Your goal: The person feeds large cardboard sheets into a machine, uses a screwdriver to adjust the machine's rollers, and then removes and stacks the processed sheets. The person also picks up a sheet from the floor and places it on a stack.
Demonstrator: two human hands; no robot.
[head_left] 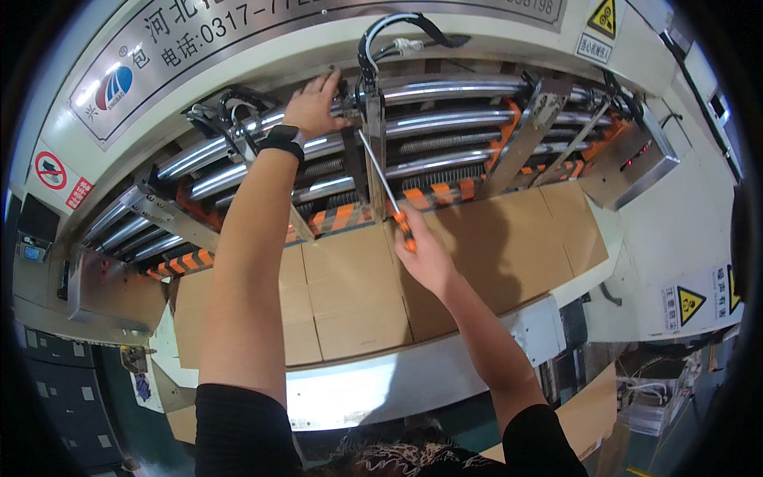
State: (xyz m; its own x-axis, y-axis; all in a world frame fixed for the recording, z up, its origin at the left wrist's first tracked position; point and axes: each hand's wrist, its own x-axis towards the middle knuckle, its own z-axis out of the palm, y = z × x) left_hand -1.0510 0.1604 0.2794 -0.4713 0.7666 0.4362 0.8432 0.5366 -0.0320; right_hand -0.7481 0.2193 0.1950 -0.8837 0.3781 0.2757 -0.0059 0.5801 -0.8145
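My right hand (431, 256) grips a screwdriver (404, 228) by its orange and black handle. The long metal shaft slants up and left, its tip near an upright metal bracket (373, 159) in the middle of the machine. Just left of that bracket, my left hand (312, 109) lies over the upper steel bar with fingers stretched out. Its fingertips reach the bracket's upper end, and a dark watch sits on that wrist. Below both hands a flat, creased cardboard sheet (358, 290) lies across the machine bed.
Shiny steel rods (445, 123) span the machine behind the brackets. Black cables (409, 22) arch above the middle one. Orange and black striping (437, 196) runs along the sheet's far edge. A metal box with red lights (636, 163) stands right; dark cabinets (71, 397) are lower left.
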